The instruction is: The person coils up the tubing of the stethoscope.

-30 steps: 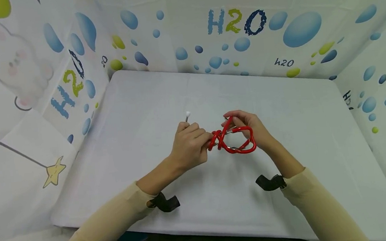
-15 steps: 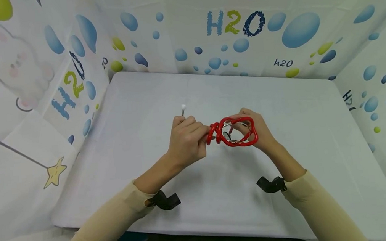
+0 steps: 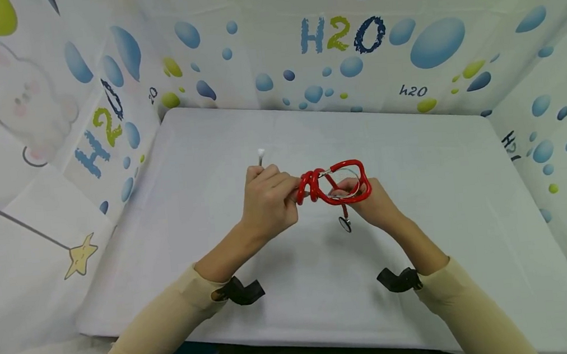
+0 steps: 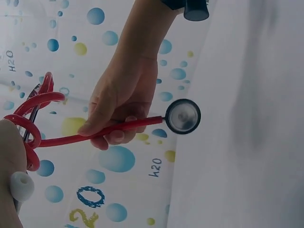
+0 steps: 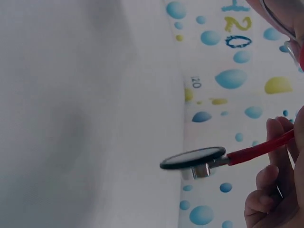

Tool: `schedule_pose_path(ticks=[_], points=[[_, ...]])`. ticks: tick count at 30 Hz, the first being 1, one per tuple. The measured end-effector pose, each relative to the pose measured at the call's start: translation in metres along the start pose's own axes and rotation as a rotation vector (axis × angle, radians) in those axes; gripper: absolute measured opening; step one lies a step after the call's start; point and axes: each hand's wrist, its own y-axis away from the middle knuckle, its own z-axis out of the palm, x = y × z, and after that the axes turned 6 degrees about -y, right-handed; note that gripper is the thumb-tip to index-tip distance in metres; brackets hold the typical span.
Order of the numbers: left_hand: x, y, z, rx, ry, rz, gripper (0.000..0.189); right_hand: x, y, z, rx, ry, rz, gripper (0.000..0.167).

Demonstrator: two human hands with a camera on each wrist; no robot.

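Note:
A red stethoscope is up in the air over the table, its tube wound in loops. My left hand grips it at the coiled end, and a white eartip pokes out above that fist. At the right, the tube bends into a wide loop with metal ear tubes inside it. My right hand pinches the tube's free end between thumb and fingers, seen plainly in the left wrist view. From there the round chest piece sticks out past the fingers; it hangs below the loop in the head view.
Beneath the hands lies a white-covered table. A curtain printed with drops and lettering stands behind it and along both sides. Black straps with mounts sit on both wrists.
The right hand has drawn the tube's end down through the loop, and the chest piece now hangs below it. Both hands and the coil have shifted slightly left; the left hand keeps its grip.

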Motion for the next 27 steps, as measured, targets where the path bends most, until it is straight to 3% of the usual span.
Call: schedule_pose_path(ticks=[4, 11, 15, 19, 27], points=[[-0.002, 0.001, 0.001, -0.016, -0.001, -0.024, 0.013, -0.002, 0.006, 0.005, -0.014, -0.003, 0.010, 0.014], [-0.005, 0.003, 0.005, -0.019, -0.010, -0.061, 0.016, 0.001, 0.017, 0.013, -0.073, -0.097, -0.045, 0.025], [-0.007, 0.004, 0.008, -0.011, -0.017, -0.068, 0.021, 0.003, 0.022, 0.016, -0.096, -0.113, -0.036, 0.026], [-0.010, 0.005, 0.009, -0.016, -0.031, -0.083, 0.021, 0.000, 0.027, 0.021, -0.068, -0.133, -0.048, 0.024], [-0.017, 0.011, 0.015, -0.034, -0.043, -0.121, 0.020, -0.005, 0.034, 0.034, -0.010, -0.281, -0.090, 0.041]])
